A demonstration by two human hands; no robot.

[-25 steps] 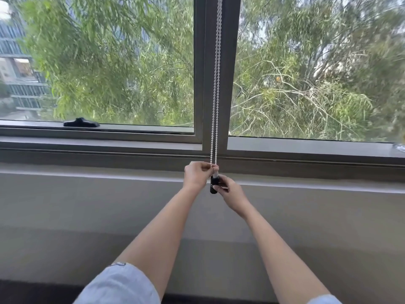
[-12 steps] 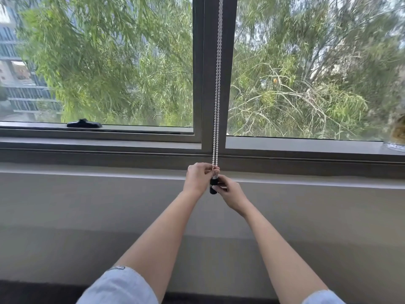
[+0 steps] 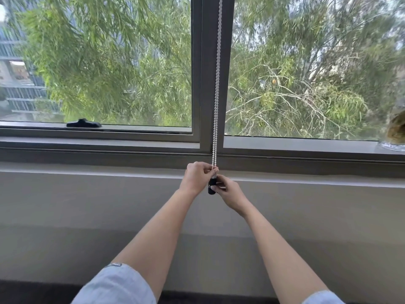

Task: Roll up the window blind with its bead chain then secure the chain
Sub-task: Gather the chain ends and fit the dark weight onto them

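Observation:
A white bead chain hangs as two taut strands down the grey central window post, running out of view at the top. Its lower end meets a small black chain holder on the wall just below the sill. My left hand pinches the chain right above the holder. My right hand grips the holder from the right side, thumb on its front. The blind itself is out of view above; both panes are uncovered.
A black window latch lies on the left pane's bottom frame. The grey sill ledge runs across the whole width above a plain beige wall. A clear object with something brown sits on the sill at far right.
Both hands stay at the holder with barely any shift. The view has drifted slightly, bringing the brown object at far right into sight.

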